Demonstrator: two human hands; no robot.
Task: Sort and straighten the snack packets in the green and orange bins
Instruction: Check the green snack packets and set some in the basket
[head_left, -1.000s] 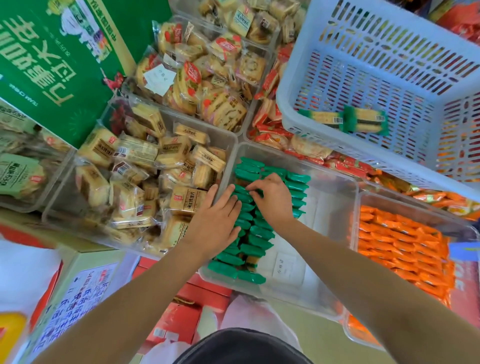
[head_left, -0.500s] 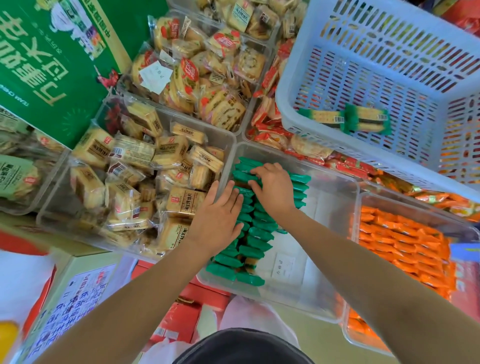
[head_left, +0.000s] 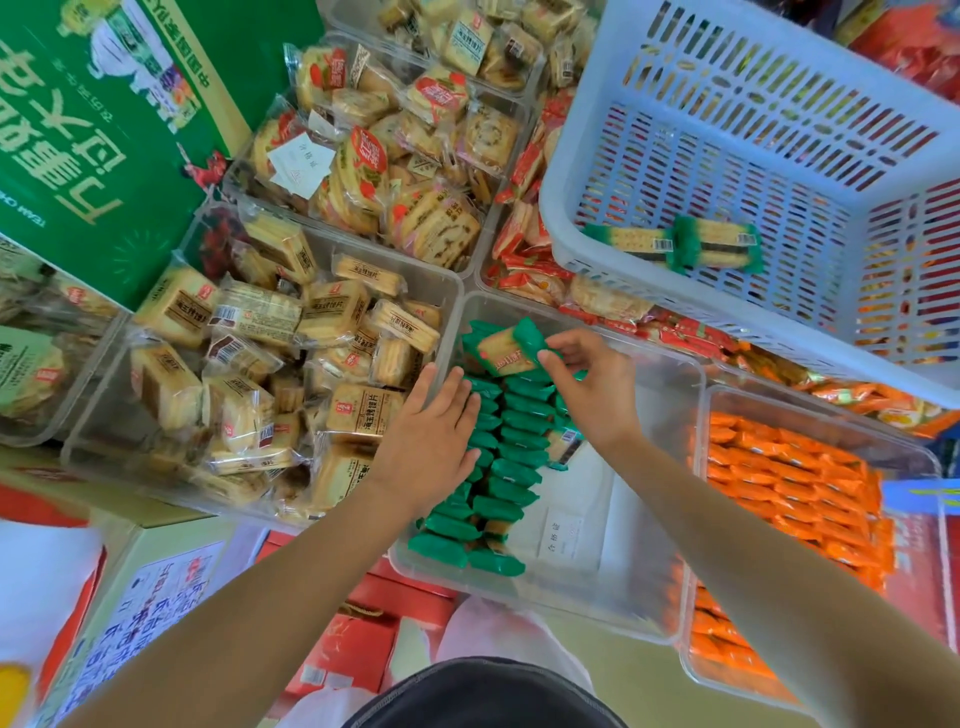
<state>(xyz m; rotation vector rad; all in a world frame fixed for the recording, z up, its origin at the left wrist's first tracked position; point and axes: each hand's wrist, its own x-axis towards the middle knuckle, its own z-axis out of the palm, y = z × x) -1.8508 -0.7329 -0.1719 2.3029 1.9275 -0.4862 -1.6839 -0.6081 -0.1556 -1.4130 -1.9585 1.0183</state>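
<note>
A clear bin in the middle holds two rows of green snack packets along its left side. My left hand lies flat with straight fingers on the left row. My right hand pinches one green packet by its end and holds it tilted up above the far end of the rows. To the right, another clear bin is filled with rows of orange packets.
A white slotted basket at upper right holds two green-ended packets. Clear bins of beige biscuit packs stand to the left, more biscuits behind. A green carton stands at upper left, and red boxes lie below.
My right hand has moved to the far end of the green rows and lifted one packet out. My left hand stays pressed on the left row.
</note>
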